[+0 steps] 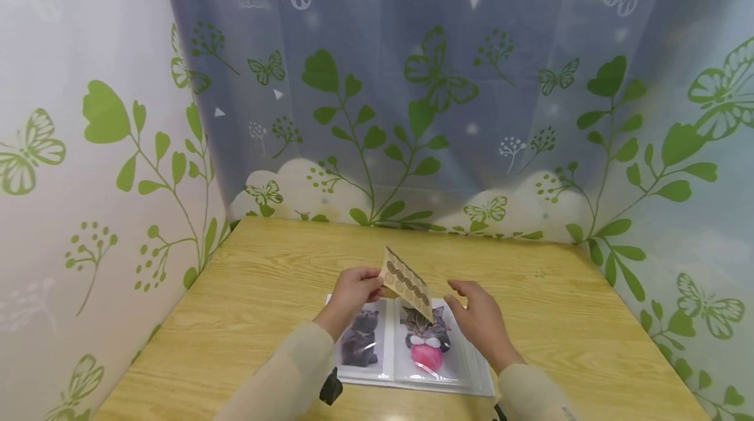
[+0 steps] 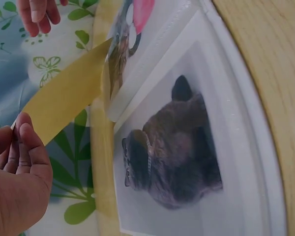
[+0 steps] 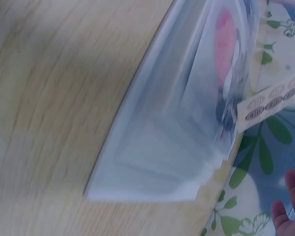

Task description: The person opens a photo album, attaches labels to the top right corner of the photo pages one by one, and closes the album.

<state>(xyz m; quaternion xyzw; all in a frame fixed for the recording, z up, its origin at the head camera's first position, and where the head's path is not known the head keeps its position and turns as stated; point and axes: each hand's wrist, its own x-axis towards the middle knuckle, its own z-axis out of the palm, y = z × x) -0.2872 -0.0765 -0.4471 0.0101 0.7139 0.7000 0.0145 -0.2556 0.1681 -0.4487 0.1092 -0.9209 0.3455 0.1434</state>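
My left hand [image 1: 355, 290] pinches one end of a tan sheet of round stickers [image 1: 406, 285] between thumb and fingers. Its plain yellowish back [image 2: 64, 93] faces the left wrist camera, while printed circles show in the head view. The sheet slants down to the right, its far end over an open photo album [image 1: 389, 342] with clear pockets. A grey cat picture [image 2: 167, 147] fills the left page; a striped kitten picture with a pink ball [image 1: 427, 355] is on the right page. To the right of the sheet, my right hand [image 1: 480, 319] is held apart with its fingers extended, holding nothing.
The album lies on a light wood-grain table [image 1: 265, 264]. Patterned cloth [image 1: 377, 113] with green leaves and butterflies hangs behind and at both sides. Dark wrist straps [image 1: 331, 387] sit by the sleeves. Several page corners [image 3: 201, 172] fan out at the album's right edge.
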